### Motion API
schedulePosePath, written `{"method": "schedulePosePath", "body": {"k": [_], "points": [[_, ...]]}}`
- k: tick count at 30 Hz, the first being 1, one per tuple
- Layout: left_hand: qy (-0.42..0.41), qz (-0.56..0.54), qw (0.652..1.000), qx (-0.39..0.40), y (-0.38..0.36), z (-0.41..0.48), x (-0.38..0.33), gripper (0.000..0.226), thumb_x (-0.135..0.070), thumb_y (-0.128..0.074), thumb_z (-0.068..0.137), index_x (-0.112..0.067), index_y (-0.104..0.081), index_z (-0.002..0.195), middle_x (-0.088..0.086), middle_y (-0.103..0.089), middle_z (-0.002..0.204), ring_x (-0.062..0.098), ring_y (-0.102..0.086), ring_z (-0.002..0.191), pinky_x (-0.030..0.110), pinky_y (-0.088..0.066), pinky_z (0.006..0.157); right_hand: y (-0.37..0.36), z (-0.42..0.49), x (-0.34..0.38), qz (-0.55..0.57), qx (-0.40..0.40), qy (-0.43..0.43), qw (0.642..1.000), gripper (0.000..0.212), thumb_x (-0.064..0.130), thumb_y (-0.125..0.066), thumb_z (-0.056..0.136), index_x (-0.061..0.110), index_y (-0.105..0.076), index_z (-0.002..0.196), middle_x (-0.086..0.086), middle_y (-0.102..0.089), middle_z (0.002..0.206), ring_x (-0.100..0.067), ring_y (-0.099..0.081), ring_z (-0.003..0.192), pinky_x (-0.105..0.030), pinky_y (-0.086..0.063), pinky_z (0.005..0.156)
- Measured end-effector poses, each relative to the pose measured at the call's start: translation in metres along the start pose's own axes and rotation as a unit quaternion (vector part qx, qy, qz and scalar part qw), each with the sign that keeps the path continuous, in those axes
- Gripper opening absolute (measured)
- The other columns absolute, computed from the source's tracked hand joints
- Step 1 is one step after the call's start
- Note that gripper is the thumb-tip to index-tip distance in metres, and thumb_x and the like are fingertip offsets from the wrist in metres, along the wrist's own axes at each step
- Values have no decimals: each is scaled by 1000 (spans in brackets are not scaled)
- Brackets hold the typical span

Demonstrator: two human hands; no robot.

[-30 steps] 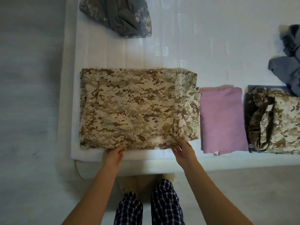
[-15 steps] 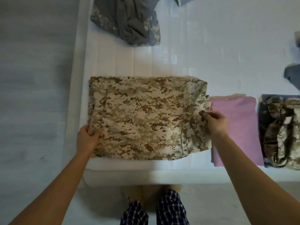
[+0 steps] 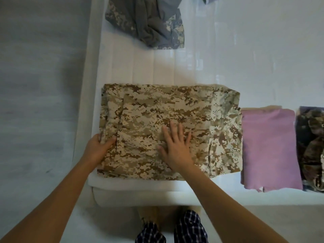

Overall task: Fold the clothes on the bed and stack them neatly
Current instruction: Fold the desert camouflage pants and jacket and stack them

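Note:
A tan desert-camouflage garment lies folded into a wide rectangle at the near left corner of the white bed. My left hand grips its left edge, fingers curled around the fabric. My right hand rests flat on the middle of the garment with its fingers spread. To the right a folded pink garment lies beside it, and past that a folded dark camouflage piece at the frame's right edge.
A crumpled grey camouflage garment lies unfolded at the far left of the bed. The bed's near edge runs just below the folded pieces. Grey floor is to the left. My legs in checked trousers stand against the bed.
My right hand let go of the garment's right edge and moved left onto its middle, palm down. My left hand stays on the left edge. The view has shifted slightly left.

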State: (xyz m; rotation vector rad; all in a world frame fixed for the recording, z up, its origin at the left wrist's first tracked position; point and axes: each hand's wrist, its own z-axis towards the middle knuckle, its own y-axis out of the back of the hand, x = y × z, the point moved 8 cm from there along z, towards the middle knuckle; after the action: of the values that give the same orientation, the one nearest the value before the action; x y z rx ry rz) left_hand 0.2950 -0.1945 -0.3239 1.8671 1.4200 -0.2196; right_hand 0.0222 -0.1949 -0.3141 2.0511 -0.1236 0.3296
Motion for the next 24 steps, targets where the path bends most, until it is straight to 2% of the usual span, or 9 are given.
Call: {"method": "schedulePosePath", "body": {"k": [3, 8, 10, 12, 13, 15, 18, 21, 24], "points": [[-56, -5, 997, 60, 11, -18, -23, 53, -48, -67, 75, -27, -54, 122, -11, -64, 101, 5, -61, 91, 20, -46, 69, -33, 8, 10, -17, 42, -31, 998, 71, 69, -6, 88, 35, 34, 136, -5, 51, 138, -31, 47, 128, -62, 29, 100], [-123, 40, 992, -2, 28, -77, -70, 33, -35, -70, 80, -35, -54, 109, -22, -60, 91, -1, -58, 86, 15, -41, 65, -26, -1, 36, 109, 149, -15, 983, 74, 65, -20, 92, 33, 17, 147, -2, 42, 145, -29, 43, 131, -60, 26, 103], [-170, 59, 984, -5, 6, -116, -109, 28, -36, -67, 81, -47, -52, 102, -30, -59, 79, -10, -59, 80, 6, -38, 58, 10, -11, 38, 366, 222, -52, 902, 70, 65, -30, 91, 36, -3, 150, 1, 14, 158, -27, 17, 144, -59, 5, 114], [-233, 74, 968, 50, -41, -156, -151, 39, -37, -64, 82, -65, -44, 100, -33, -58, 80, -19, -54, 81, 3, -40, 52, 66, -28, 37, 624, 249, -41, 740, 62, 71, -36, 85, 48, -29, 141, 4, -33, 152, -24, -30, 141, -48, -30, 110], [-265, 64, 958, 93, -70, -174, -166, 46, -36, -62, 81, -69, -41, 104, -30, -58, 87, -17, -54, 86, 3, -44, 58, 93, -38, 28, 671, 238, -15, 703, 54, 71, -41, 83, 50, -42, 133, 8, -51, 139, -20, -48, 129, -43, -42, 103], [-298, 43, 932, 202, -129, -200, -183, 55, -39, -60, 77, -56, -40, 126, -25, -55, 111, -5, -54, 104, 15, -49, 84, 137, -53, -9, 637, 144, -5, 757, 39, 61, -58, 82, 50, -54, 119, 16, -65, 117, -9, -61, 111, -27, -53, 90], [-293, 106, 898, 311, -196, -214, -169, 64, -48, -57, 84, -39, -30, 142, -26, -26, 140, 4, -22, 137, 31, -22, 116, 162, -58, -101, 514, -72, -132, 844, 12, 32, -71, 81, 35, -66, 91, 18, -72, 90, -7, -68, 88, -12, -53, 69], [-325, 188, 909, 182, -199, -187, -152, 59, -39, -54, 91, -33, -29, 144, -22, -16, 145, 7, -3, 143, 30, 0, 119, 133, -48, -162, 486, -93, -270, 826, 19, 23, -65, 87, 18, -65, 105, -1, -69, 105, -17, -65, 92, -20, -50, 74], [-348, 340, 868, 99, -199, -156, -131, 55, -35, -43, 97, -30, -23, 147, -12, -9, 156, 13, 6, 145, 37, 12, 115, 100, -32, -186, 391, -64, -310, 864, 37, 23, -59, 91, 8, -56, 124, -10, -62, 119, -30, -58, 110, -31, -45, 86]]}}
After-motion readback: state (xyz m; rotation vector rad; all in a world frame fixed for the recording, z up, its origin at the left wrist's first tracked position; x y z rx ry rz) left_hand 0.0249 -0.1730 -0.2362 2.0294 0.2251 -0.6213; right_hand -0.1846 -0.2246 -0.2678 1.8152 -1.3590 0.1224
